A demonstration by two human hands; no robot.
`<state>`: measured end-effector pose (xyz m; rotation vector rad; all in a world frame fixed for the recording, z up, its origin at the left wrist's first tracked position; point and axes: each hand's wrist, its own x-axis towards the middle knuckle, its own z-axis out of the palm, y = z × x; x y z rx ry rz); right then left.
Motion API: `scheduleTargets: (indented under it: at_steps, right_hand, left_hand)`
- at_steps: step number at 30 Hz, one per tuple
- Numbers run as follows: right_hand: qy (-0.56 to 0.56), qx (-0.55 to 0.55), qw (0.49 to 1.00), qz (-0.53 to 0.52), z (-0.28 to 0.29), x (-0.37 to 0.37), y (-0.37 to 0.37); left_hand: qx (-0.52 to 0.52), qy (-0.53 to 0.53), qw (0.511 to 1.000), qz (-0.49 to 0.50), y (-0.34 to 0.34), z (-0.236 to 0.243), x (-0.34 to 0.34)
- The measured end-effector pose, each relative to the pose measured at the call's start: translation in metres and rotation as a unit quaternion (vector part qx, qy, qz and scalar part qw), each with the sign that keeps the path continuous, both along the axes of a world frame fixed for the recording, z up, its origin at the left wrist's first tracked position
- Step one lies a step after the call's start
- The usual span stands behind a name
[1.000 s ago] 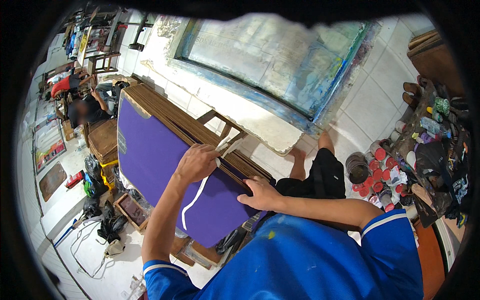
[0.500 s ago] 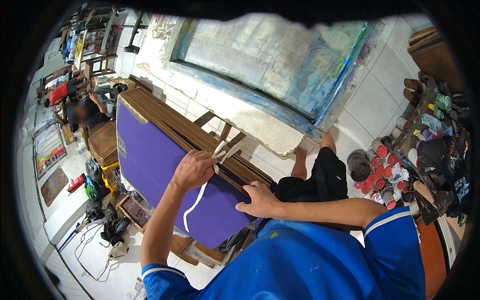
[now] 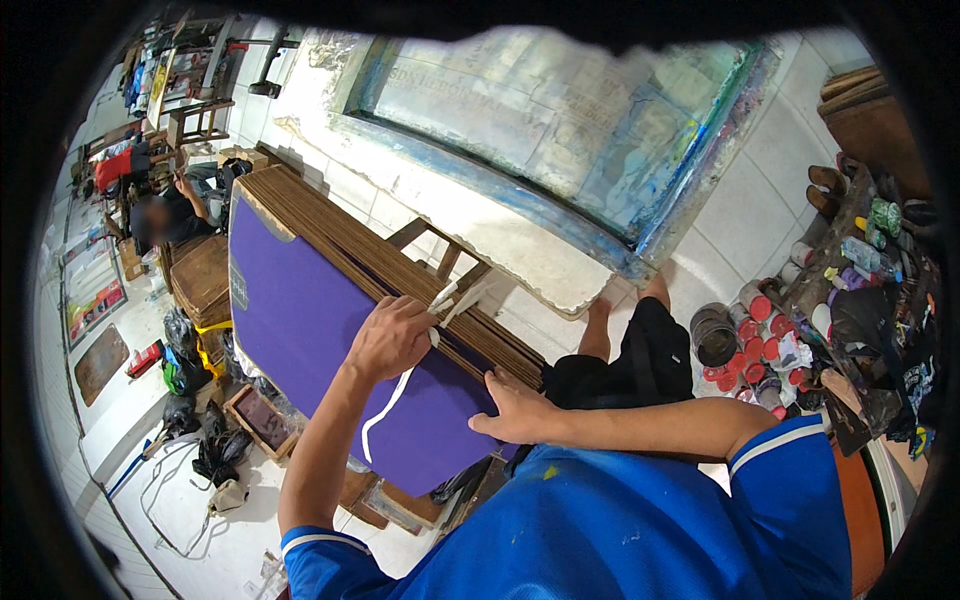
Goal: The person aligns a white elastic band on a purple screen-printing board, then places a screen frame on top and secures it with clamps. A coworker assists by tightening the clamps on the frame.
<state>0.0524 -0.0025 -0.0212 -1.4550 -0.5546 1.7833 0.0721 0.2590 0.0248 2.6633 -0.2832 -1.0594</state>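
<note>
A thick stack of brown boards (image 3: 330, 222) stands tilted in front of me, its near face a large purple board (image 3: 310, 310) with worn corners. A white strap (image 3: 388, 415) hangs in a curve down the purple face, and more of it lies over the top edges. My left hand (image 3: 392, 340) is closed at the stack's top edge, with the strap at its fingertips; part of the grip is hidden. My right hand (image 3: 515, 405) holds the purple board's top edge nearer my body, fingers over the edge and thumb on the face.
A paint-stained framed screen (image 3: 540, 110) lies on a white table (image 3: 500, 235) ahead. Used cans with red ends (image 3: 760, 350) crowd the floor at right, beside a cluttered shelf. Black bags (image 3: 180, 340) and boxes are at left. Another person (image 3: 180, 215) sits at far left.
The view has shifted slightly. Both hands keep nearly the same places on the stack, and the hanging strap has swung a little to the left.
</note>
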Motion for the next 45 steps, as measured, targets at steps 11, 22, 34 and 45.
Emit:
scheduleTargets:
  at_steps: [11, 22, 34, 45]
  right_hand:
    - [0.000, -0.018, 0.999, -0.031, 0.005, 0.005, -0.005]
    - [-0.046, -0.004, 0.993, -0.113, -0.004, -0.009, -0.004]
    - [-0.004, -0.047, 0.988, -0.145, -0.015, -0.001, 0.011]
    - [0.014, -0.032, 0.987, -0.157, 0.010, -0.023, 0.032]
  left_hand:
    - [0.004, 0.019, 1.000, -0.001, -0.002, 0.003, 0.007]
    - [-0.001, 0.023, 1.000, -0.003, -0.002, 0.003, 0.010]
    - [0.000, 0.031, 1.000, 0.000, -0.004, 0.011, 0.016]
    - [0.039, 0.022, 0.998, 0.032, -0.006, 0.044, -0.002]
